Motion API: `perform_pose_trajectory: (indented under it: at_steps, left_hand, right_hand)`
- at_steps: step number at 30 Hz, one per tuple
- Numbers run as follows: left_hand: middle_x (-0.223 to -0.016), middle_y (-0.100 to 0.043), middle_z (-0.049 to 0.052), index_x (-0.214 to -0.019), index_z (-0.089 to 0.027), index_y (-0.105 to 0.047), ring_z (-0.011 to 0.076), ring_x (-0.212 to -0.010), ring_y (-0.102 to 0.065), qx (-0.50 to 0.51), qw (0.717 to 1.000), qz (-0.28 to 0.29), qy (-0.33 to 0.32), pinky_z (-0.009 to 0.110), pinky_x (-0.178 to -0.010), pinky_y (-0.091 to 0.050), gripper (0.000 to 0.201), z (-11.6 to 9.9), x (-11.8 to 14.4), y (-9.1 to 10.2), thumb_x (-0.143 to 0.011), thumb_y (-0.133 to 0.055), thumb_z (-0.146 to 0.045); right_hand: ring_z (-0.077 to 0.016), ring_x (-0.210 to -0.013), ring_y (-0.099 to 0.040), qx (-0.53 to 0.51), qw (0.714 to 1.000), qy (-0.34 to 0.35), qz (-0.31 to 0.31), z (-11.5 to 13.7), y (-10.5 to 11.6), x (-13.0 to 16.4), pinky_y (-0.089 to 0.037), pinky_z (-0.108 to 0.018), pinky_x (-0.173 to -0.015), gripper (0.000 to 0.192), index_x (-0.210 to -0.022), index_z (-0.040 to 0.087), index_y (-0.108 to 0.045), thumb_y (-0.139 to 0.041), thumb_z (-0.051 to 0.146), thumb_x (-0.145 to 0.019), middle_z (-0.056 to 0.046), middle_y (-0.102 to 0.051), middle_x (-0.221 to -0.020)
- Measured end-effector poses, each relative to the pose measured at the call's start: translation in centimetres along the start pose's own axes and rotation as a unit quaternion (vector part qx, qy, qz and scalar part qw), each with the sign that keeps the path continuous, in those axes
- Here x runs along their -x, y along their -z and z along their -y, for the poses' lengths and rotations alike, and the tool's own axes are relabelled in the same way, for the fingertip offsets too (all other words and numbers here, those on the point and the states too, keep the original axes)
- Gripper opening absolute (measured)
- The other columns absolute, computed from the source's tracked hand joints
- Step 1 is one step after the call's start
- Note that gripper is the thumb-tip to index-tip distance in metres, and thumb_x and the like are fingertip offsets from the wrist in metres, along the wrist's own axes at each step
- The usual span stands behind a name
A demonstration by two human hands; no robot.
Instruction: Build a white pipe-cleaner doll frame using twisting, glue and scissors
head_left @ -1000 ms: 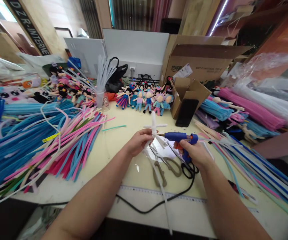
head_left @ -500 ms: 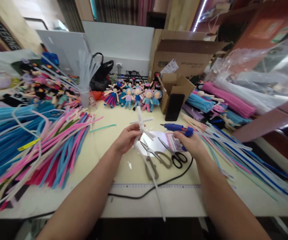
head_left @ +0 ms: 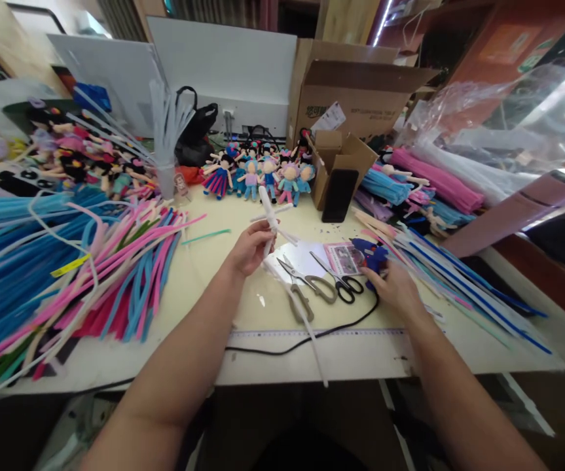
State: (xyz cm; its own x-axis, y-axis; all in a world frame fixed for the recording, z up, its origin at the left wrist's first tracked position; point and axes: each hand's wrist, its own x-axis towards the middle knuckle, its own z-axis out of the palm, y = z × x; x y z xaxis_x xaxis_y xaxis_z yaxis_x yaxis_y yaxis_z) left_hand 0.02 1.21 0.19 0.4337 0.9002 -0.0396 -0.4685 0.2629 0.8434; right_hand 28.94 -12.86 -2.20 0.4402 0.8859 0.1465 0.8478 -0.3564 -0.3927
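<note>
Your left hand (head_left: 250, 248) is closed around a white pipe-cleaner figure (head_left: 268, 219), a stick with a short crossbar, and holds it upright above the counter (head_left: 203, 294). A long white tail of it hangs down toward the near edge, over the scissors (head_left: 306, 288). There are two pairs lying side by side, one with tan handles and, to the right of it, one with black handles. Right of the scissors your right hand (head_left: 393, 291) lies on the blue glue gun (head_left: 370, 256), which rests on the counter; the fingers curl over it, but I cannot tell if the grip is tight. Its black cord (head_left: 302, 341) runs in front of the scissors. Behind the scissors stands a row of small dolls (head_left: 262, 176), and far left of them lies a heap of blue and pink pipe cleaners (head_left: 76, 275).
</note>
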Motion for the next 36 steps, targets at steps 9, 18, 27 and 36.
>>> perform_pose_trajectory:
  at_steps: [9,18,27,36]
  left_hand:
    - [-0.06,-0.054,-0.005,-0.09,-0.016,-0.065,0.0056,-0.051,-0.045,0.061,0.997,0.001,-0.041,0.02,-0.048,-0.036,0.033,-1.0,-0.3,1.6,-0.058,-0.065,-0.012]
    - [-0.062,-0.055,-0.004,-0.09,-0.016,-0.066,0.0052,-0.052,-0.046,0.088,0.995,0.0,-0.049,0.019,-0.05,-0.037,0.032,-1.8,-0.1,2.2,-0.058,-0.066,-0.011]
    - [-0.061,-0.055,-0.002,-0.084,-0.013,-0.067,0.0059,-0.051,-0.046,0.015,0.999,0.006,-0.028,0.02,-0.049,-0.034,0.028,-1.1,0.1,1.1,-0.056,-0.067,-0.014]
    - [-0.068,-0.061,-0.001,-0.084,-0.014,-0.067,0.0085,-0.056,-0.052,-0.072,0.997,0.001,0.034,0.023,-0.057,-0.038,0.031,0.6,0.6,-0.8,-0.054,-0.072,-0.017]
  right_hand:
    - [-0.0178,-0.083,-0.058,-0.097,0.97,0.209,0.075,10.0,-1.9,4.1,-0.04,-0.028,-0.074,0.019,-0.086,0.021,-0.06,-0.044,0.03,-0.088,-0.005,-0.065,-0.089]
    - [-0.021,-0.083,-0.063,0.017,0.953,0.239,0.184,19.9,-7.1,-0.2,-0.041,-0.027,-0.068,0.017,-0.09,0.02,-0.063,-0.054,0.017,-0.076,-0.007,-0.069,-0.087]
    - [-0.0138,-0.055,-0.057,-0.169,0.963,0.204,0.051,11.7,0.4,-3.2,-0.043,-0.026,-0.056,0.011,-0.081,0.02,-0.055,-0.045,0.018,-0.078,0.002,-0.058,-0.063]
    - [-0.0152,-0.068,-0.054,-0.232,0.93,0.286,0.005,13.6,0.2,-1.5,-0.04,-0.027,-0.063,0.009,-0.073,0.02,-0.06,-0.057,0.023,-0.081,-0.001,-0.059,-0.072]
